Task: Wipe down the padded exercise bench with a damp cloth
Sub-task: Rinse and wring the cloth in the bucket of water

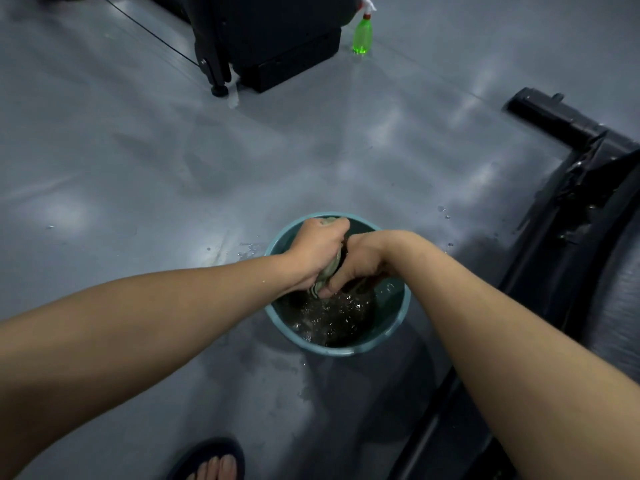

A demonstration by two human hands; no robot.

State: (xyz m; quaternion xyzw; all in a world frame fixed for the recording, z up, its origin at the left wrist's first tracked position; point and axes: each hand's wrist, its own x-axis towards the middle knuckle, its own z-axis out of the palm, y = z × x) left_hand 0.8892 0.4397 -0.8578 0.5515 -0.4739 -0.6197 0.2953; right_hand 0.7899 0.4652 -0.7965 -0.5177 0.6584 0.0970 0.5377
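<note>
I observe both hands over the round teal plastic bucket (346,351), which stands on the glossy grey floor (138,168), toward its near right part. The left hand (318,251) has its fingers curled tight round the upper end of the twisted grey-green striped cloth (328,273); a tuft of cloth shows above the fist. The right hand (360,265) grips the lower end, fingers clamped on it and pointing down. The two hands touch.

The cloth hangs over the dark water (332,320) in the bucket, whose surface is broken by ripples. I cannot tell whether the cloth's tip reaches the water.

The black padded exercise bench (620,289) lies along the floor's right edge, just beside the bucket. A green translucent plastic spray bottle (362,34) stands upright near the floor's far edge, beside a black machine base (277,46). A foot in a dark sandal (214,462) rests at the near edge. Water drops lie on the floor around the bucket.
</note>
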